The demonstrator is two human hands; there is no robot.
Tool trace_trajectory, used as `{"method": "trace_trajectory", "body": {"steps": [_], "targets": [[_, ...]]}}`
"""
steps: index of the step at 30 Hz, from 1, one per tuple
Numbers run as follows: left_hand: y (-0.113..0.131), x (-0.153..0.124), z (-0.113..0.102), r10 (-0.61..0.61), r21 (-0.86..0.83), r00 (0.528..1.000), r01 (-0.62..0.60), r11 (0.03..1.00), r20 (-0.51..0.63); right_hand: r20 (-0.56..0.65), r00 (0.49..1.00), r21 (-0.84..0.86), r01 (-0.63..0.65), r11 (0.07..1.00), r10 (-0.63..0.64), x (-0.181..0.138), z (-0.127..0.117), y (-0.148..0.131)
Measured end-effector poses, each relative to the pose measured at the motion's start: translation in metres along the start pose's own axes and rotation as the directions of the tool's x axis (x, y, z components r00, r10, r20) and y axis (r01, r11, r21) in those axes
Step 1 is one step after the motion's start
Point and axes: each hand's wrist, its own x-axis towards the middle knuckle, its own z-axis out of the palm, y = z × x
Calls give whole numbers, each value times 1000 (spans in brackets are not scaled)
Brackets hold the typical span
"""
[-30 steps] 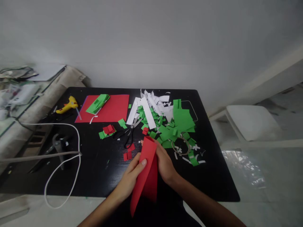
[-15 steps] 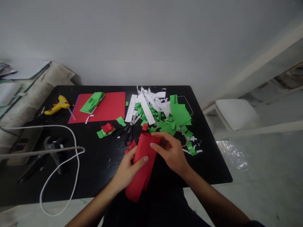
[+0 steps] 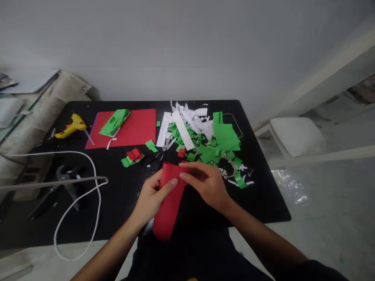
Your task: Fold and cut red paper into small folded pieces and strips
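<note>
A long folded sheet of red paper is held between my hands at the table's front edge, its lower end curving down over my lap. My left hand wraps its left side, thumb lying across the front. At the upper right edge, my right hand pinches the paper between thumb and fingers. Just beyond lie scissors, with their blades spread and handles partly hidden. Small red pieces sit near the paper's top end, and a little pile of red and green pieces is to the left.
White paper strips and green cuttings are heaped at the back. A roll of tape lies at right. At left are a red sheet bearing folded green paper, a yellow glue gun and a looping white cable.
The red paper has shifted slightly left and turned, its top now looking more tightly folded. My left hand has moved left with it; my right hand's fingers have straightened along the edge.
</note>
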Motion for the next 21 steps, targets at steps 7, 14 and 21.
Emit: {"method": "trace_trajectory", "body": {"steps": [7,14,21], "targets": [[7,2,-3,34,9,999,-35,999,28,-18,998,-33,64,997,-65,-1,-2,-2],[17,8,-7,44,25,999,-45,999,29,32,991,-23,129,991,-128,-2,-1,-3],[24,11,-13,-67,-36,993,71,997,97,170,983,140,41,989,-65,0,-15,-9]]}}
